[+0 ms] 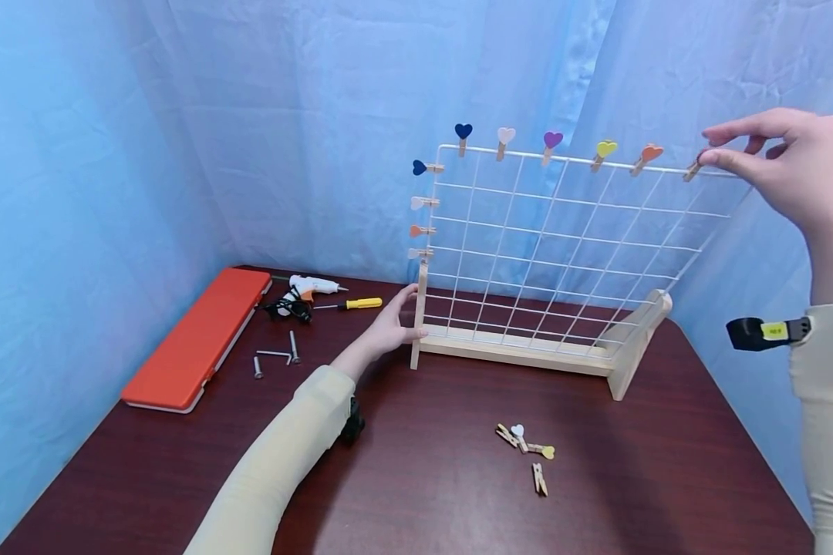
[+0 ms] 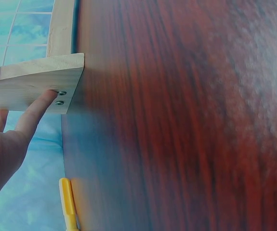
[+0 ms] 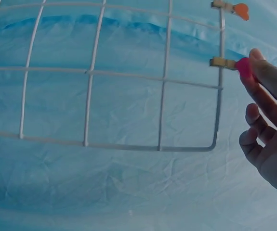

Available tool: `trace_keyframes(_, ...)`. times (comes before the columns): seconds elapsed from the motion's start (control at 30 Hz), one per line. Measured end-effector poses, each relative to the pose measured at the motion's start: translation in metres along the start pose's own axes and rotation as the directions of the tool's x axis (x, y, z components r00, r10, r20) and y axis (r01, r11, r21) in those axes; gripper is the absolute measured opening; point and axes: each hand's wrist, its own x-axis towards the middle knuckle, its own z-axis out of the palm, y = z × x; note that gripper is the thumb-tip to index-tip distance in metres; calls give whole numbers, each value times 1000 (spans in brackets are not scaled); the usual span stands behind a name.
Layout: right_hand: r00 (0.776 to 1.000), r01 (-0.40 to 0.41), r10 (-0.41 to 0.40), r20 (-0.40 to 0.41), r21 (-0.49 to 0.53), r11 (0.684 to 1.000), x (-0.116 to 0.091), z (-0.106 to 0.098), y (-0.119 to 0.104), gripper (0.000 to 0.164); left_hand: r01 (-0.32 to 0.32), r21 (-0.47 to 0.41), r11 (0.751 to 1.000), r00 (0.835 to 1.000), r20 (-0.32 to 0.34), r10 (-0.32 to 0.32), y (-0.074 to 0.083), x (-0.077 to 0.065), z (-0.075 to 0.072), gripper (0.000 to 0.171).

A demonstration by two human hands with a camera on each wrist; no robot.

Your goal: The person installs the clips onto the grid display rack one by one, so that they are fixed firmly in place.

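A white wire grid [image 1: 527,231] stands in a wooden stand [image 1: 514,351], with heart clothespins clipped along its top and left edges. At the top right, my right hand [image 1: 805,166] pinches a clothespin with a pink heart [image 3: 244,67] between thumb and index finger; its wooden jaws sit on the top wire. Beside it on that wire is an orange-heart clothespin [image 1: 647,156]. My left hand [image 1: 387,327] grips the stand's left wooden side panel [image 2: 37,84], one fingertip right at two screws [image 2: 61,93] on its outer face.
Loose clothespins [image 1: 540,478], one with a yellow heart [image 1: 548,452], lie on the dark table [image 1: 389,478] before the stand. To the left are an orange-red case [image 1: 201,339], a glue gun [image 1: 315,285], a yellow screwdriver [image 1: 362,304], bolts [image 1: 294,347] and a hex key [image 1: 274,354].
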Motion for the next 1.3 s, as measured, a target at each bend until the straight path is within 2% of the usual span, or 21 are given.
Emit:
trace_keyframes(0.1, 996, 59, -52, -74, 101, 993, -9, 2, -11, 33, -1, 5, 1000, 1000, -3, 1, 1, -1, 0, 82)
trace_keyframes(0.2, 972, 223, -203, -121, 194, 955, -22, 13, -22, 30, 0, 12, 1000, 1000, -3, 0, 1, -1, 0, 82)
trace_keyframes(0.27, 939, 341, -318, -127, 244, 908, -32, 28, -26, 31, 2, 14, 1000, 1000, -3, -2, 0, 0, 0, 83)
trace_keyframes(0.37, 914, 401, -403, -52, 276, 874, -50, 55, -28, 35, 5, 10, 1000, 1000, -3, -5, 0, 0, -1, 83)
trace_keyframes(0.5, 894, 396, -438, 93, 291, 871, -81, 99, -25, 36, 3, 7, 1000, 1000, -7, -3, -1, 0, -2, 83)
trace_keyframes(0.63, 855, 376, -470, 218, 361, 853, -117, 144, -14, 34, -4, 12, 1000, 1000, -4, 4, -1, 0, -2, 82)
trace_keyframes(0.77, 822, 283, -449, 351, 432, 856, -156, 179, -4, 29, -8, 17, 1000, 1000, 2, 8, 0, 0, -1, 82)
trace_keyframes(0.83, 796, 232, -434, 422, 448, 863, -174, 194, 0, 29, -4, 18, 1000, 1000, 2, 4, 0, 0, -1, 83)
trace_keyframes(0.93, 743, 184, -442, 503, 480, 857, -196, 211, 4, 27, 8, 10, 1000, 1000, -6, -8, -3, 4, -1, 84)
trace_keyframes(1.1, 662, 159, -494, 563, 539, 827, -221, 231, 9, 19, -14, 21, 1000, 999, -48, 15, -20, 14, 0, 83)
trace_keyframes(1.13, 647, 159, -505, 571, 546, 822, -224, 234, 9, 18, -14, 28, 1000, 999, -46, 15, -19, 14, 0, 83)
trace_keyframes(1.23, 604, 148, -509, 613, 541, 828, -232, 239, 8, 18, -31, 47, 998, 998, -54, 33, -19, 12, 1, 82)
trace_keyframes(1.3, 586, 143, -503, 635, 530, 836, -234, 240, 8, 16, -32, 52, 998, 999, -41, 34, -16, 10, 1, 82)
